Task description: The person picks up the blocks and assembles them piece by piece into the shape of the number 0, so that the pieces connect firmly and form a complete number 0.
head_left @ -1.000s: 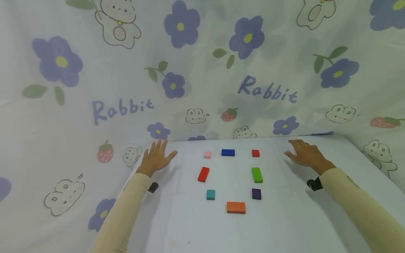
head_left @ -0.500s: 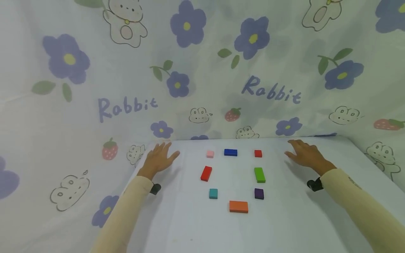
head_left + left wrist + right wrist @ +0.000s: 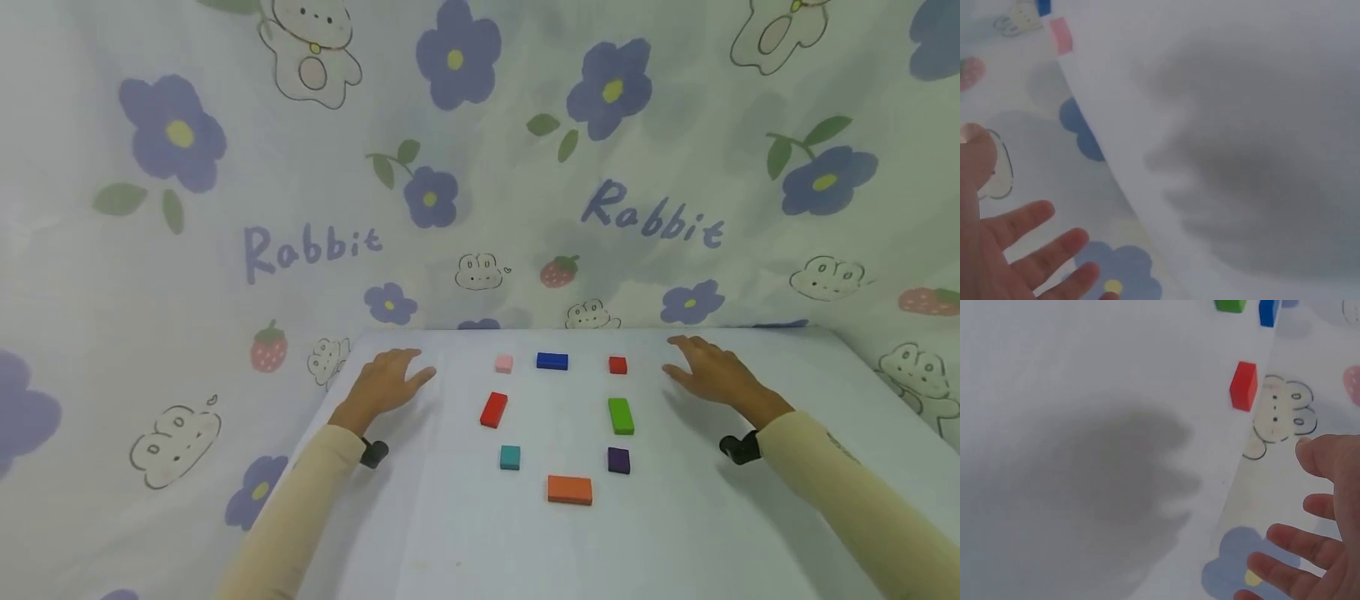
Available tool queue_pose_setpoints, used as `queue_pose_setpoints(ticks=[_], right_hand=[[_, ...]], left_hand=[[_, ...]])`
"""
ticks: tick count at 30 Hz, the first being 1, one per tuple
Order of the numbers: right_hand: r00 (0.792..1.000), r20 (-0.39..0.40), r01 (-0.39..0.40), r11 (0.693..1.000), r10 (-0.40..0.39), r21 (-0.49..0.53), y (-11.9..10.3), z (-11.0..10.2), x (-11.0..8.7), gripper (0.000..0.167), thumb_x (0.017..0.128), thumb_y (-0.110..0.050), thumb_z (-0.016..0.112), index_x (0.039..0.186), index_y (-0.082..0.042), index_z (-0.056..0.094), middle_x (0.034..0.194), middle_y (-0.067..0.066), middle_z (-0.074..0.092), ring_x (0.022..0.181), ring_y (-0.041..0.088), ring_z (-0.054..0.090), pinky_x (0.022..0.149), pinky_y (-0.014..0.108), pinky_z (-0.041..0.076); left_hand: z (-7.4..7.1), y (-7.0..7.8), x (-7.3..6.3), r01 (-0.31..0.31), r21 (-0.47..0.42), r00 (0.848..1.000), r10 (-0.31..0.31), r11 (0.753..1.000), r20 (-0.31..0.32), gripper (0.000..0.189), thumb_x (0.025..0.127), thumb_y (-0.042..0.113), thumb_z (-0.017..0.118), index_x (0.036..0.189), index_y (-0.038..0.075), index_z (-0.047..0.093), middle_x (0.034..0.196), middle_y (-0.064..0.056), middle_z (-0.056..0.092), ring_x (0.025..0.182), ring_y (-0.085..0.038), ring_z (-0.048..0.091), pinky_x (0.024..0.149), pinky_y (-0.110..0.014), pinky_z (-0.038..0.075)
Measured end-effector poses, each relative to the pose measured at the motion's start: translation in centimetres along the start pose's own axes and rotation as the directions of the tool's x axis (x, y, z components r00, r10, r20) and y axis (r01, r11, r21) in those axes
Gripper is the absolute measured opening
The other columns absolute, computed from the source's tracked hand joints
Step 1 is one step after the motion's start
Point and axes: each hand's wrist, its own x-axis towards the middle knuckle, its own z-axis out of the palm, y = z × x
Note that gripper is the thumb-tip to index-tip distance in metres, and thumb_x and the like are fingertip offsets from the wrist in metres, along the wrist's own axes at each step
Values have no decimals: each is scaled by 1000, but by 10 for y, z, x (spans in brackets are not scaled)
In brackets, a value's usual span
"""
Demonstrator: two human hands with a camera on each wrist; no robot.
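Note:
Both hands hover over the white table (image 3: 450, 533), holding nothing. My left hand (image 3: 386, 383) is left of the blocks, nearest the small pink block (image 3: 504, 364) and the long red block (image 3: 493, 410). On the other side, my right hand (image 3: 708, 372) is nearest the small red block (image 3: 617, 365) and the green block (image 3: 621, 416). A blue block (image 3: 552, 361) lies at the back. Further forward are a teal block (image 3: 510, 457), a dark purple block (image 3: 618, 460) and an orange block (image 3: 570, 490). Spread, relaxed fingers show in both wrist views.
A white curtain (image 3: 510, 183) printed with flowers, rabbits and strawberries hangs behind the table and along its sides. Each wrist carries a black device (image 3: 742, 448) below the sleeve. Shadows of the hands fall on the tabletop.
The head view has turned slightly left, so the scene shifts right. The left fingers have bent downward a little. My right hand has moved slightly inward, toward the blocks. The blocks lie as before.

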Motion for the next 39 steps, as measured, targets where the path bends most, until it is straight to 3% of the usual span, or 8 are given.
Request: queue_pose_setpoints(ticks=[7, 15, 19, 23, 28, 32, 35, 39], right_hand=[[1000, -6, 21, 997, -20, 72, -16, 2, -9, 56, 97, -27, 63, 143, 1, 45, 133, 30, 54, 121, 46, 55, 96, 62, 49], [996, 12, 79, 975, -83, 208, -49, 5, -23, 52, 96, -27, 66, 140, -4, 50, 123, 23, 63, 105, 35, 64, 84, 49, 58], [990, -15, 135, 945, -137, 296, -68, 6, -32, 44, 95, -24, 68, 132, -3, 57, 117, 19, 66, 95, 25, 64, 77, 39, 59], [980, -34, 195, 922, -195, 336, -84, 6, -43, 34, 93, -18, 70, 124, -5, 63, 112, 15, 69, 93, 19, 64, 75, 33, 58], [959, -49, 276, 888, -278, 367, -101, 6, -54, 28, 91, -17, 73, 116, -6, 66, 104, 5, 71, 88, 12, 64, 71, 23, 56], [938, -26, 326, 856, -346, 401, -113, 11, -58, 27, 90, -21, 74, 113, -7, 68, 96, -4, 69, 83, 6, 62, 70, 20, 55], [918, 10, 359, 840, -397, 407, -120, 19, -64, 27, 90, -20, 75, 111, -6, 69, 93, -8, 67, 81, 3, 59, 70, 20, 54], [909, 96, 336, 849, -406, 407, -130, 33, -74, 29, 89, -20, 76, 112, -4, 70, 93, -8, 66, 80, 5, 56, 69, 19, 53]], left_hand=[[5, 23, -8, -20, -30, 998, 21, 999, 53, 54, 99, 45, 57, 142, 12, 53, 147, -14, 52, 138, -37, 45, 113, -58, 36], [3, 44, -22, -67, -239, 995, 82, 969, 54, 47, 98, 35, 63, 141, 18, 55, 127, -10, 64, 118, -29, 58, 99, -49, 52], [2, 60, -30, -89, -283, 991, 113, 955, 70, 45, 97, 34, 65, 139, 20, 57, 118, -4, 65, 110, -23, 60, 92, -42, 55], [9, 75, -37, -148, -311, 972, 195, 939, 128, 42, 97, 31, 66, 136, 18, 59, 115, 0, 66, 105, -17, 59, 88, -36, 55], [19, 83, -44, -200, -383, 940, 287, 902, 185, 31, 96, 28, 68, 124, 15, 67, 110, 5, 67, 100, -14, 59, 85, -31, 53], [28, 89, -47, -240, -433, 916, 350, 869, 193, 27, 94, 21, 70, 119, 11, 68, 110, 1, 68, 97, -15, 60, 84, -31, 54], [39, 96, -50, -238, -458, 904, 368, 856, 217, 32, 93, 20, 71, 123, 10, 66, 116, -2, 67, 97, -14, 61, 84, -28, 54], [52, 103, -57, -198, -473, 903, 348, 858, 253, 41, 90, 20, 75, 129, 11, 63, 119, -1, 66, 94, -12, 60, 82, -25, 54]])
